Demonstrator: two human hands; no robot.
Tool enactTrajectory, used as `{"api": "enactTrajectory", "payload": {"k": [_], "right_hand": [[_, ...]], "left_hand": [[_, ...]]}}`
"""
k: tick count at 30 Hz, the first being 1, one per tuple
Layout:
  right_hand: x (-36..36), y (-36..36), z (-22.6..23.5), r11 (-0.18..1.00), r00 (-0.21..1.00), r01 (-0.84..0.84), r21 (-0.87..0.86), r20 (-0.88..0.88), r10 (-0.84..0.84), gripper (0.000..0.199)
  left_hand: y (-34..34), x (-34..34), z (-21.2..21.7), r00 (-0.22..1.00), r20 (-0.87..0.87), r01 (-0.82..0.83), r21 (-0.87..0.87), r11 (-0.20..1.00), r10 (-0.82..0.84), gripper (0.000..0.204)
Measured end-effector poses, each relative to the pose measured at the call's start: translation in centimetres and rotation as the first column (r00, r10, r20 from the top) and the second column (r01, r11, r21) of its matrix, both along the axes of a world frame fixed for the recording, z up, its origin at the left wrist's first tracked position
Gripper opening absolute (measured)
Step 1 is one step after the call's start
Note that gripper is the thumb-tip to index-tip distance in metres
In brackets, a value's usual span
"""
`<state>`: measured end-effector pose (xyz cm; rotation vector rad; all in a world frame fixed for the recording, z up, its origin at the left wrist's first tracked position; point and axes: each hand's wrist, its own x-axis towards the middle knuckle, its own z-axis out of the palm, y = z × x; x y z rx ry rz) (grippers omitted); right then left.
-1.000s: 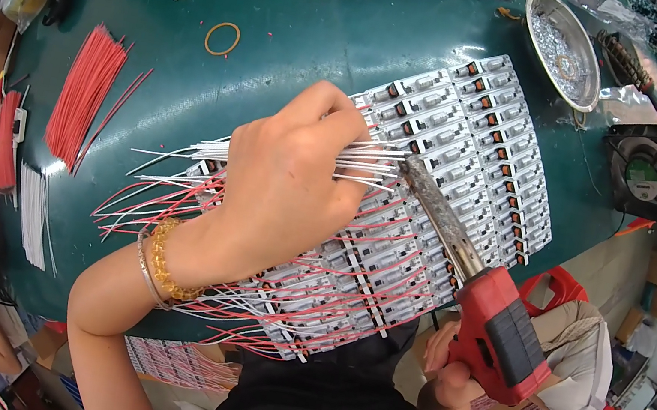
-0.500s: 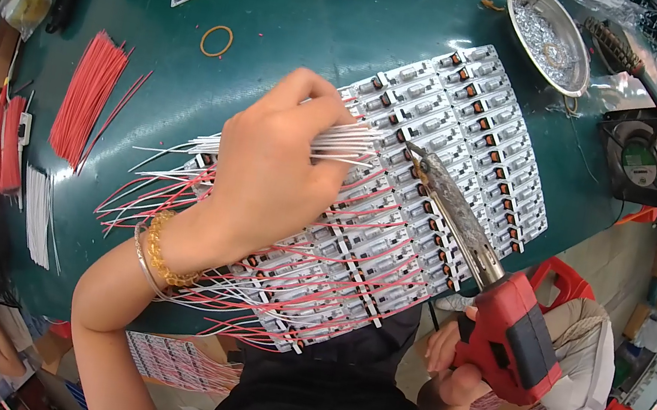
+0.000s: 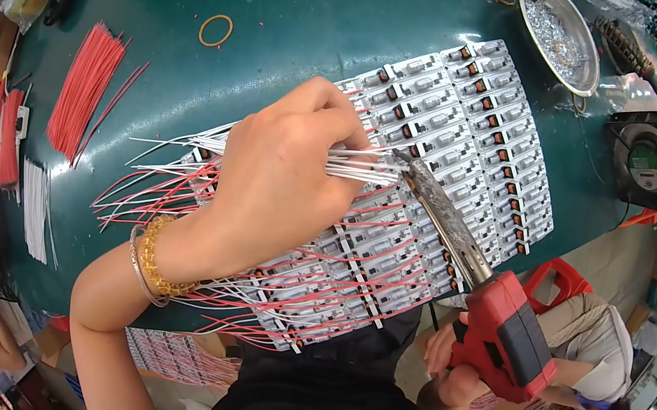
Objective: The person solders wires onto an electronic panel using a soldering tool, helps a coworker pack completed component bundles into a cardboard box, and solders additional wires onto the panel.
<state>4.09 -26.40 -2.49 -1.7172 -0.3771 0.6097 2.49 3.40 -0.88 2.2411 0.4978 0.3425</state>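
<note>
Dark green tabletop (image 3: 305, 36). White circuit boards (image 3: 478, 143) with orange-and-black parts. Red wires (image 3: 85, 90) near left edge; white wires (image 3: 357, 164). Red soldering iron handle (image 3: 508, 335). Gold bracelet (image 3: 154, 258).

Single head-worn fisheye view, looking steeply down from close above onto a green workbench (image 3: 288, 33). The person's forearms enter from the lower edge; the left hand (image 3: 282, 171) fills the centre. Straight bench edges bow toward the dark circular rim.
</note>
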Motion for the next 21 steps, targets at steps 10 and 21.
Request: {"api": "enactTrajectory", "payload": {"k": [10, 21], "right_hand": [[-2.1, -8.0, -4.7, 0.951, 0.973, 0.063, -0.303, -0.194, -0.126, 0.043], [-0.6, -1.9, -2.0, 0.989, 0.995, 0.067, -0.13, -0.061, -0.076, 0.08]], "left_hand": [[-0.2, 0.2, 0.2, 0.999, 0.031, 0.015, 0.034, 0.999, -0.016, 0.011], [-0.4, 0.0, -0.1, 0.998, 0.058, -0.007, 0.092, 0.996, 0.002, 0.01]]}}
